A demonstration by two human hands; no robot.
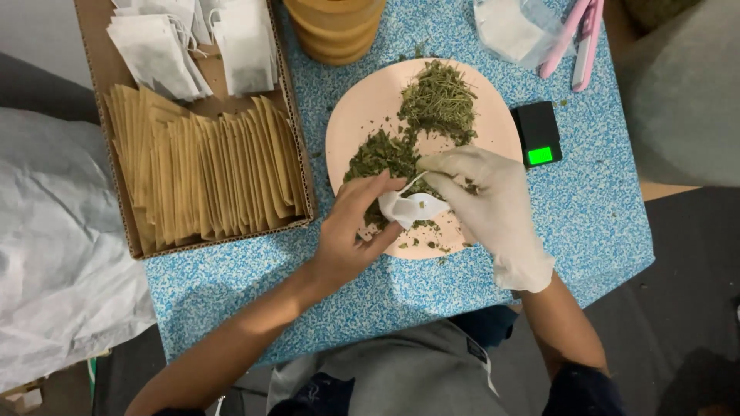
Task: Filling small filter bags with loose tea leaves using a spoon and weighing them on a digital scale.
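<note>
small white paper tea bag pinched in bare left hand grip, over the pink round plate | white-gloved right hand just right of it, fingers closed at its mouth | dried green herb pile right behind

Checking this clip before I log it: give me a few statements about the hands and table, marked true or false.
1. The right hand wears a white glove. True.
2. The left hand is gloved too. False: it is bare.
3. Both hands hold a small white bag over the pink plate. True.
4. The plate holds red berries. False: it holds dried green herbs.
5. The cardboard box holds tan envelopes. True.
6. The small scale sits left of the plate. False: it sits right of it.
</note>
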